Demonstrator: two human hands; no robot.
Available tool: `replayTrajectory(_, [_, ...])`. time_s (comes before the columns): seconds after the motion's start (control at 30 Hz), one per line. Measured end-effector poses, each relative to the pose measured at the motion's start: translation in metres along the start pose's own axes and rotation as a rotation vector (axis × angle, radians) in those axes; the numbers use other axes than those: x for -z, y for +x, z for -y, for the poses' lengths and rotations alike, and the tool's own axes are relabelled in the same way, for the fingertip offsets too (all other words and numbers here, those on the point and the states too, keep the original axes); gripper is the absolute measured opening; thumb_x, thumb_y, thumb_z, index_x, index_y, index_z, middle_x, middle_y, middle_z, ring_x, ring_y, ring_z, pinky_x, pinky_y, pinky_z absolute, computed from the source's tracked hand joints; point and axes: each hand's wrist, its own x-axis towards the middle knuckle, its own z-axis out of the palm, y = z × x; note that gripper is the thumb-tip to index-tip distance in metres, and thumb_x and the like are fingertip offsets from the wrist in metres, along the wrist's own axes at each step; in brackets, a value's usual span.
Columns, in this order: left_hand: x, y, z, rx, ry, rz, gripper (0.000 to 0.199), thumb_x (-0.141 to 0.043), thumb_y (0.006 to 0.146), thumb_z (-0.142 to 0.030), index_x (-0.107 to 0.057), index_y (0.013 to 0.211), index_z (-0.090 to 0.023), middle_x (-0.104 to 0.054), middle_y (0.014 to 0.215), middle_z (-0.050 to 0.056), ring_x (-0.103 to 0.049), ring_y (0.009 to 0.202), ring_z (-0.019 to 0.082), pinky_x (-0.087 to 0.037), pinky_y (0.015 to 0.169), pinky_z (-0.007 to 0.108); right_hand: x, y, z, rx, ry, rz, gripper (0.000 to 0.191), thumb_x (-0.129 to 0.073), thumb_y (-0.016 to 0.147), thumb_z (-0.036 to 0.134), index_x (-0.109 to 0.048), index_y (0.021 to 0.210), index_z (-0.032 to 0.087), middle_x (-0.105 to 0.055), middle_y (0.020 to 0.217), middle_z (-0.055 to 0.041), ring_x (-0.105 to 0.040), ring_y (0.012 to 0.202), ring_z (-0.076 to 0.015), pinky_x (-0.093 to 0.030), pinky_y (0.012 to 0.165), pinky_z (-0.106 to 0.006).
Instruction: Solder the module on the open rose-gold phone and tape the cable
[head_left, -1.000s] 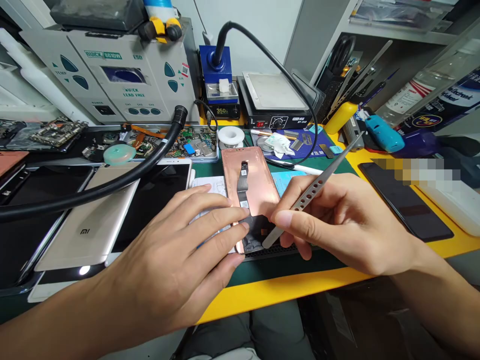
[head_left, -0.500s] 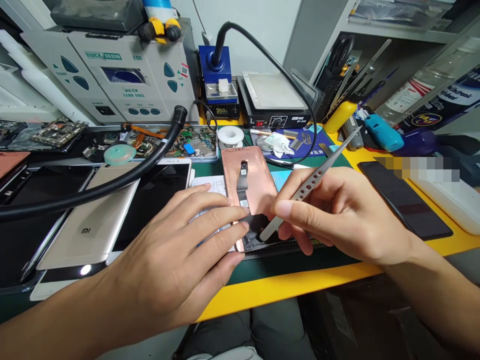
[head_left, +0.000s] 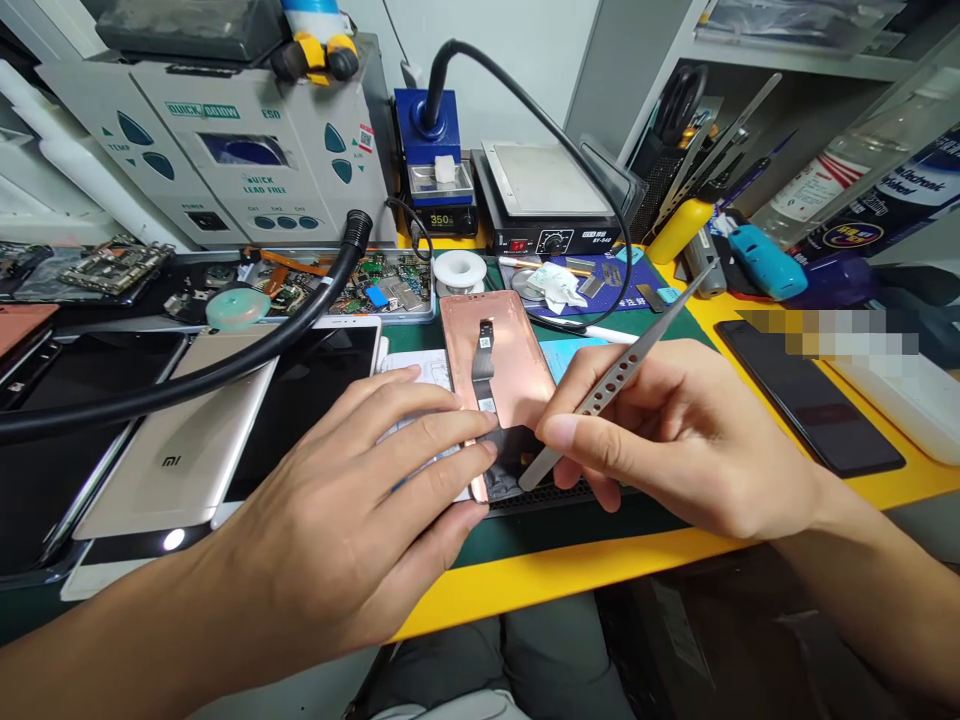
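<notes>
A copper-coloured phone panel [head_left: 517, 350] lies on the green mat, with a dark flex cable [head_left: 484, 360] along its upper left and black material [head_left: 506, 455] at its near end. My left hand [head_left: 382, 500] rests over the panel's left edge, fingers extended and touching it near the black part. Metal tweezers [head_left: 619, 375] with a row of holes are pinched in my right hand [head_left: 660, 430]. Their blunt end meets the black part, while the pointed end aims up and to the right.
A thick black hose [head_left: 292, 340] crosses the left side above several phones. Behind are a grey hot-air station [head_left: 247, 170], a solder spool [head_left: 460, 272], and a heating plate [head_left: 551, 190]. A dark phone [head_left: 810, 400] lies at the right.
My right hand and the tweezers have shifted slightly left and down. My left hand stays on the panel.
</notes>
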Motion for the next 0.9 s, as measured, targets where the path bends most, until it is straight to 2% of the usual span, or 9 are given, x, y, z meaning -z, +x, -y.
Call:
replayTrajectory(0.33, [0.000, 0.000, 0.000, 0.011, -0.007, 0.000, 0.031, -0.074, 0.094, -0.008, -0.071, 0.125, -0.009, -0.078, 0.132, 0.016, -0.067, 0.126, 0.035, -0.052, 0.117, 0.062, 0.004, -0.003, 0.002, 0.008, -0.030, -0.006, 0.024, -0.094, 0.084, 0.024, -0.077, 0.067, 0.020, -0.073, 0.064, -0.0004, -0.063, 0.044, -0.0107, -0.050, 0.040, -0.017])
replayTrajectory(0.63, [0.001, 0.002, 0.000, 0.009, 0.010, 0.002, 0.029, -0.073, 0.094, -0.009, -0.071, 0.123, -0.011, -0.080, 0.129, 0.016, -0.070, 0.122, 0.034, -0.054, 0.114, 0.060, 0.008, -0.003, 0.003, -0.005, -0.031, -0.016, 0.021, -0.094, 0.082, 0.022, -0.077, 0.071, 0.020, -0.073, 0.062, 0.0002, -0.063, 0.043, -0.0112, -0.046, 0.036, -0.017])
replayTrajectory(0.9, [0.000, 0.001, 0.000, 0.015, 0.008, 0.023, 0.029, -0.073, 0.095, -0.008, -0.071, 0.124, -0.010, -0.078, 0.130, 0.015, -0.067, 0.124, 0.034, -0.051, 0.117, 0.061, 0.012, -0.005, 0.003, 0.014, -0.043, -0.011, 0.022, -0.092, 0.085, 0.024, -0.076, 0.071, 0.020, -0.072, 0.061, 0.0002, -0.063, 0.045, -0.0105, -0.046, 0.039, -0.016])
